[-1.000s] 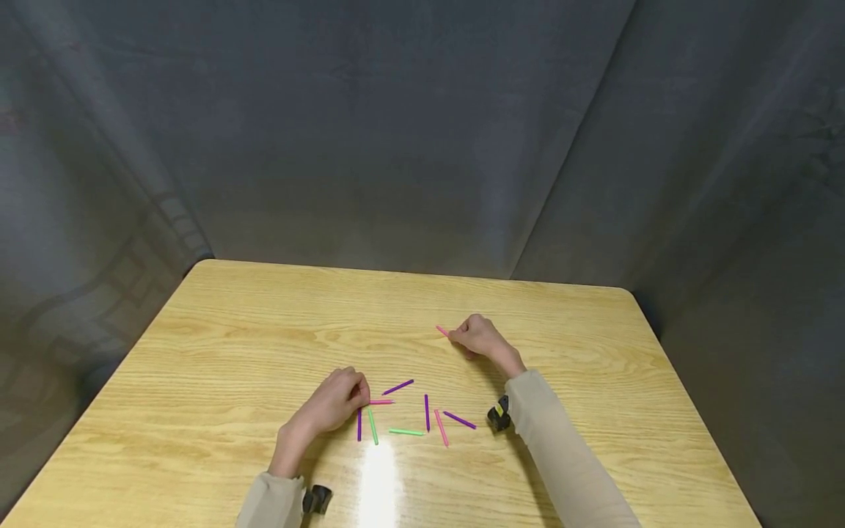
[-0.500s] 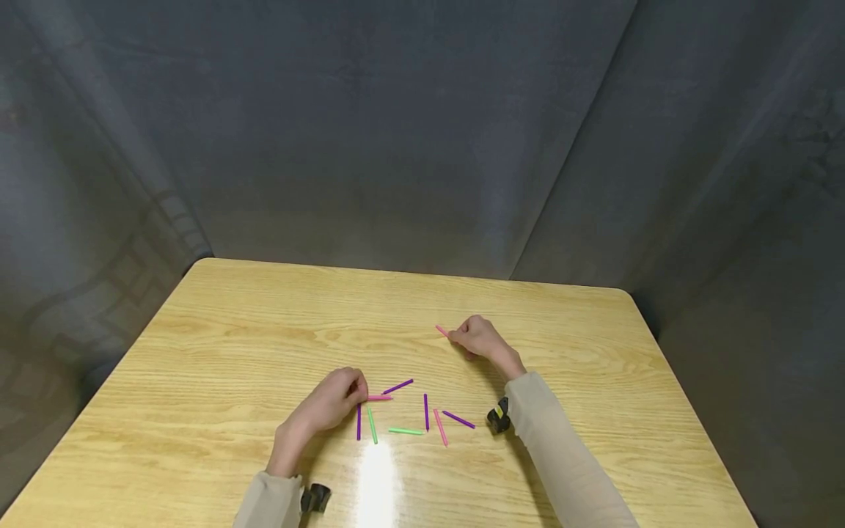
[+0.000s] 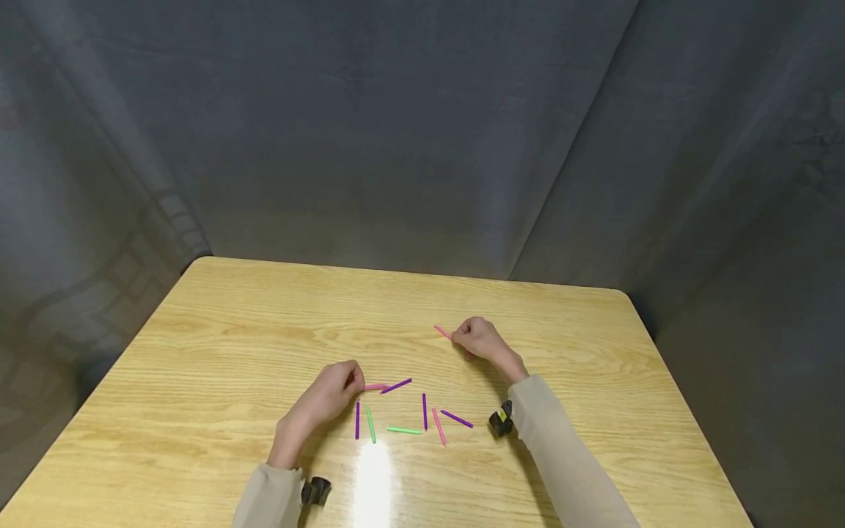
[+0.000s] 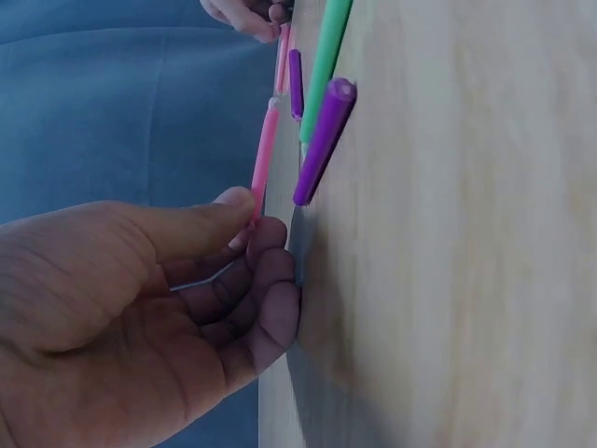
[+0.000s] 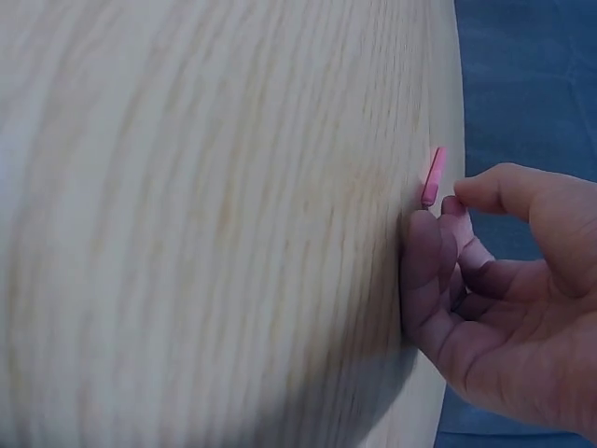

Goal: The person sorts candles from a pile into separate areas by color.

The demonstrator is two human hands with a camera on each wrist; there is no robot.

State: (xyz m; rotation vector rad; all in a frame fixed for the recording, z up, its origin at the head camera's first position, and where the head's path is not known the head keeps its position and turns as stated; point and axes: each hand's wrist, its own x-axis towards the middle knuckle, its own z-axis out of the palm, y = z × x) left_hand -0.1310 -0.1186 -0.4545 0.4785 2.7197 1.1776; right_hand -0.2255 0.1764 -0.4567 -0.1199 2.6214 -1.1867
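My left hand (image 3: 330,392) pinches a slim pink stick (image 4: 265,154), candle-like with a pale tip, between thumb and forefinger. Its free end points right and meets a slanted purple stick (image 3: 397,386) in the head view. Below that hand lie an upright purple stick (image 3: 357,420) and a green stick (image 3: 371,424). Farther back, my right hand (image 3: 480,339) rests at the table with loosely bent fingers. A second pink stick (image 5: 434,177) lies just beyond its fingertips, and a small gap shows between thumb and stick in the right wrist view.
Right of the near group lie a level green stick (image 3: 405,430), a purple stick (image 3: 425,412), a pink stick (image 3: 439,427) and a slanted purple stick (image 3: 457,419). All are on a wooden table (image 3: 264,315), with dark curtains (image 3: 370,147) behind and at the sides.
My left hand has shifted its pink stick away from me, up to the slanted purple one. My right hand has drawn back slightly from the far pink stick.
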